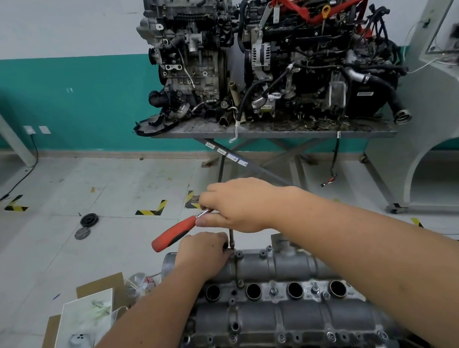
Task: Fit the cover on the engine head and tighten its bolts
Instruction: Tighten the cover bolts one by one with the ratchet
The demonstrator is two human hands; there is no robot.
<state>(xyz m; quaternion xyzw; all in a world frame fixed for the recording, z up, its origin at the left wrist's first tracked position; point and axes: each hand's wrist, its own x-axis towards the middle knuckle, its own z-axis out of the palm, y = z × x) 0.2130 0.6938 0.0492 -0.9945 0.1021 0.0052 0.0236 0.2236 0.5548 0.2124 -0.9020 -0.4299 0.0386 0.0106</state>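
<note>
Right hand (243, 205) closes its grip round the head of the red-handled ratchet (175, 234); left hand (203, 253) pinches the extension's foot at a bolt on the cover (277, 263)

Both forearms cross above the cover (291, 264); floor (81, 198) leftward lies open.

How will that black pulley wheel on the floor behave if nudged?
The black pulley wheel lies flat, so it would probably slide, not roll. It looks like solid metal, likely heavy for its size. Tipped on edge, its round rim would likely roll.
</note>
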